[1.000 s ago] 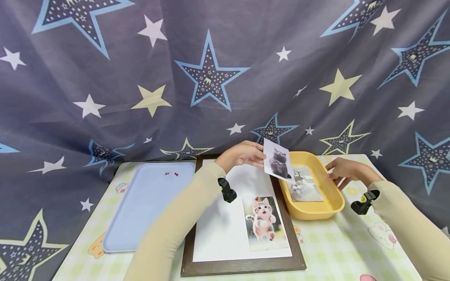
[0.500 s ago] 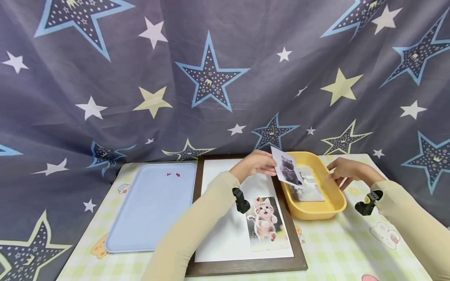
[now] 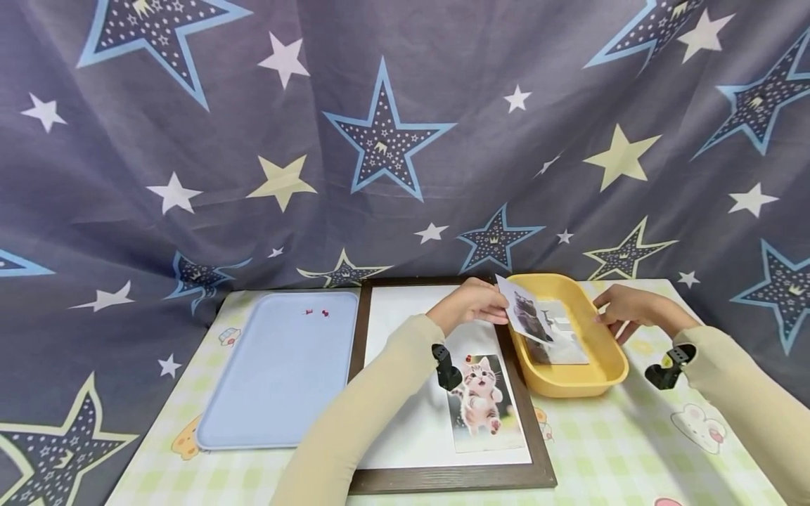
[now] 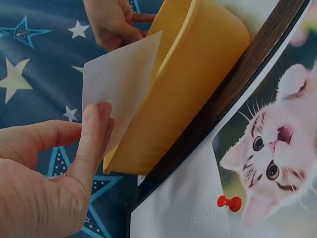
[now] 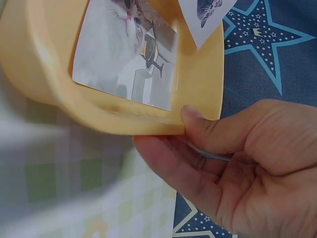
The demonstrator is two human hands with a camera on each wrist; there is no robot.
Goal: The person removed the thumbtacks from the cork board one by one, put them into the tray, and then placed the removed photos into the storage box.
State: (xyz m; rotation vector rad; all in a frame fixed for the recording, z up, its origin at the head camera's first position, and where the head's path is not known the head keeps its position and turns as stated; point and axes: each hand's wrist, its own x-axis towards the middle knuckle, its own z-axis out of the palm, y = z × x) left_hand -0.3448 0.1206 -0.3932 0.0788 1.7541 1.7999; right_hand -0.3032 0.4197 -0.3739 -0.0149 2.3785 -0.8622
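Note:
My left hand (image 3: 474, 303) pinches a small photo of a grey cat (image 3: 530, 316) by its edge, tilted over the left side of a yellow plastic basin (image 3: 604, 351). In the left wrist view the photo's plain white back (image 4: 116, 82) faces the camera, with fingertips pressed on it. My right hand (image 3: 633, 309) grips the basin's right rim, thumb inside and fingers under the lip, as the right wrist view shows. Another cat photo (image 5: 124, 54) lies flat in the basin, partly overlapped by the held one in the head view.
A white board in a dark brown frame (image 3: 455, 479) lies left of the basin. A kitten photo (image 3: 481, 407) is fixed on it by a red push pin (image 4: 229, 202). Further left, a pale blue tray (image 3: 272, 379) bears two red push pins (image 3: 325, 313). A starry curtain (image 3: 405, 232) hangs behind.
My left hand has moved right and lower with the grey cat photo, bringing it over the basin. My right hand has kept its hold on the rim.

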